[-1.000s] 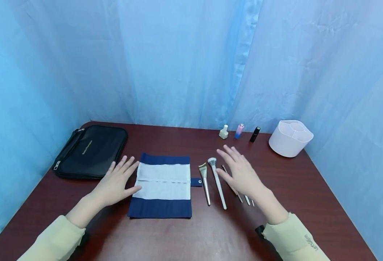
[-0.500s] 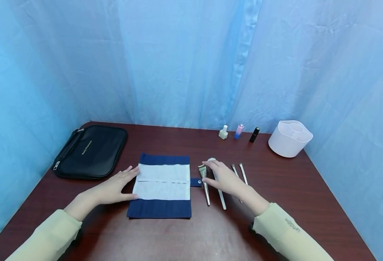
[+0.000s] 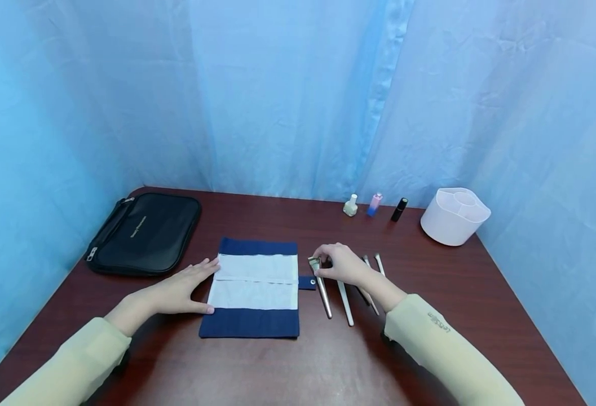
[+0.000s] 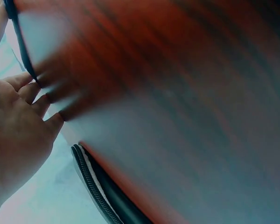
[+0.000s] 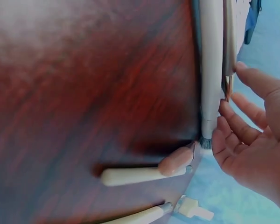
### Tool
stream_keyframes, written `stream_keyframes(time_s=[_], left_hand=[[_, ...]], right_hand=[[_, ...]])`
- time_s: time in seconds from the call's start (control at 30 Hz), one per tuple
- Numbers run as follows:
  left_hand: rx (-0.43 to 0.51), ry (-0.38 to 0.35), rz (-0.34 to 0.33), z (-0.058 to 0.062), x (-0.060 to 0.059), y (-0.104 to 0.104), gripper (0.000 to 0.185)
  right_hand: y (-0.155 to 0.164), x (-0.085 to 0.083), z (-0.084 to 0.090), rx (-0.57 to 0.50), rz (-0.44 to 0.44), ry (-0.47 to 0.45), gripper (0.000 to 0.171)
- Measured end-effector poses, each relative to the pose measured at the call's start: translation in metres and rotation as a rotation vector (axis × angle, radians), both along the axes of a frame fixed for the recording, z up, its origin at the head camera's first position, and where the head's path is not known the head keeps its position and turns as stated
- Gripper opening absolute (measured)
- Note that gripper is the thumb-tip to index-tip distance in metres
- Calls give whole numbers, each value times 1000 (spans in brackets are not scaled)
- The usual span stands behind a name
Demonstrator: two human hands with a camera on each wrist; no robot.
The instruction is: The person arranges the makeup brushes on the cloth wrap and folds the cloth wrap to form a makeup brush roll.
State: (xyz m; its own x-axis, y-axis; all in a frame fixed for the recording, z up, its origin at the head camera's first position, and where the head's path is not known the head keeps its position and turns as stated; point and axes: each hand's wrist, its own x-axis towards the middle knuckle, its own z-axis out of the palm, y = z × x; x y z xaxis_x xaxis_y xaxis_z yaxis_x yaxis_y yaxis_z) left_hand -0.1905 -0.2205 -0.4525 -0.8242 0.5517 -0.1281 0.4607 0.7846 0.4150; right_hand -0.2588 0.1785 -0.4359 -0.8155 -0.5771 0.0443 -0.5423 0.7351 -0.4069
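A navy and white fabric brush roll [image 3: 254, 296] lies unfolded on the table, its snap tab pointing right. My left hand [image 3: 181, 290] rests at its left edge, fingers extended, thumb apart. With thumb and fingertips, my right hand [image 3: 343, 265] pinches a flat-headed makeup brush [image 3: 324, 296] near its head, just beside the tab. In the right wrist view, that brush [image 5: 229, 42] runs between thumb and fingers. A larger white-handled makeup brush [image 3: 345, 304] lies alongside, its head hidden under the hand. Several thinner brushes [image 3: 380, 264] lie further right, partly covered by the forearm.
A black zippered case [image 3: 145, 234] lies at the back left. Along the back edge stand a nail polish bottle [image 3: 351, 206], a pink-and-blue tube [image 3: 374, 204] and a black tube [image 3: 399, 210]. A white divided holder [image 3: 447, 223] is at the back right. Blue curtains enclose the table.
My right hand has moved left and down from above the brushes and taken hold of the flat-headed brush, whose handle end has shifted slightly right. My left hand has settled lower at the roll's edge.
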Motion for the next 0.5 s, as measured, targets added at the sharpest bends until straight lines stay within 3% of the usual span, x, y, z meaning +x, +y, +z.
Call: stream_keyframes(time_s=[0.13,0.33,0.5], left_hand=[[-11,-3,-7,2,0,1,101],[-4,-8,-31,2,-2,-2,104],[30,-48,-21,0,-2,-6,107]], right_hand=[[-2,-5,-1,-31,-4,-45,27],[-11,-7,0,-62,-97,-120,22],[-18,-4,1,-152,-156,-210,19]])
